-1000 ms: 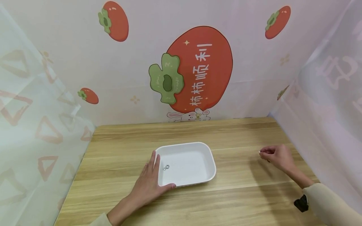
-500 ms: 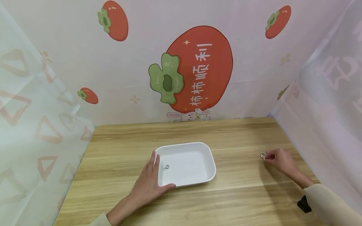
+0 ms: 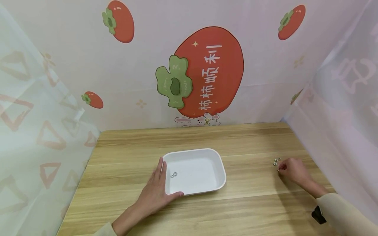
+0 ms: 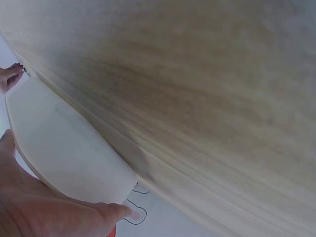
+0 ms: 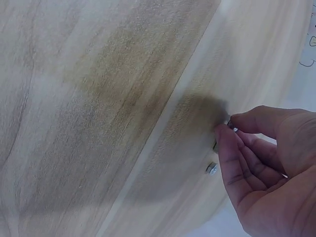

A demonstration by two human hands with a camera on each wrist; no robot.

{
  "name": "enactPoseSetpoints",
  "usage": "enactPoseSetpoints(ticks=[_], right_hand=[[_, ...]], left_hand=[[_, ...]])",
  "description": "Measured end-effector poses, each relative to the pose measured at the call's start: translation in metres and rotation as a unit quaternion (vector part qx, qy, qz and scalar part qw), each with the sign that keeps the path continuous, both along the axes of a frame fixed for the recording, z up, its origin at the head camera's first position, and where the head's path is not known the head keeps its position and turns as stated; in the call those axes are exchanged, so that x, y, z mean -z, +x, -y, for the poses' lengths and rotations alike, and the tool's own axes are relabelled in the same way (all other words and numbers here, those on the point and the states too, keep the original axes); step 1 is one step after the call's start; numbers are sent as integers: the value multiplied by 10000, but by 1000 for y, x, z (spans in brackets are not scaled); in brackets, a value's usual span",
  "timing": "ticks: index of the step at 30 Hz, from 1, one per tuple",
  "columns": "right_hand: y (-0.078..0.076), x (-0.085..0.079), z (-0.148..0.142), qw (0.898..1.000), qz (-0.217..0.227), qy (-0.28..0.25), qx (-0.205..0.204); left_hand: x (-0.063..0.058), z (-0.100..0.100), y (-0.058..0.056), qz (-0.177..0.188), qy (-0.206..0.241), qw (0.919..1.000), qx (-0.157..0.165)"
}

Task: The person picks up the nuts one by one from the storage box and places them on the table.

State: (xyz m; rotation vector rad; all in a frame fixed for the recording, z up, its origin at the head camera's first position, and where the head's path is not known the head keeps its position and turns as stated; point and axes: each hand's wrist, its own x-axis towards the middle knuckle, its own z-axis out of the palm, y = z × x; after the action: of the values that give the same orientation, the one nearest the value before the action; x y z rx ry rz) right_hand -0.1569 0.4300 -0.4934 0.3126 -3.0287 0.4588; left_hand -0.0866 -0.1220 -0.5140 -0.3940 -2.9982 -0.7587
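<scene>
My left hand rests against the left end of a white tray, fingers straight along the side and thumb at the near rim. Inside the tray lie a small metal nut and a smaller metal ring. At the right of the table, my right hand pinches a small metal piece, mostly covered by thumb and forefinger. Just beyond those fingertips are several small metal nuts on the wood; one nut shows below the hand in the right wrist view.
The wooden table has a patterned white curtain behind it and more curtain on both sides. A dark object is strapped under the right sleeve.
My right hand has drawn slightly right and nearer, uncovering the small nuts on the table. The left hand and the tray have stayed in place.
</scene>
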Motion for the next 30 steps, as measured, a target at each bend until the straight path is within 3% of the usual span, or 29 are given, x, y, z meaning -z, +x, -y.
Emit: enactPoseSetpoints(ticks=[25,30], right_hand=[[2,-6,7,9979,554,334,43],[2,-9,7,9977,499,442,81]], left_hand=[[-2,0,-1,152,-21,9999,7],[-2,-1,-1,142,-34,9999,-26]])
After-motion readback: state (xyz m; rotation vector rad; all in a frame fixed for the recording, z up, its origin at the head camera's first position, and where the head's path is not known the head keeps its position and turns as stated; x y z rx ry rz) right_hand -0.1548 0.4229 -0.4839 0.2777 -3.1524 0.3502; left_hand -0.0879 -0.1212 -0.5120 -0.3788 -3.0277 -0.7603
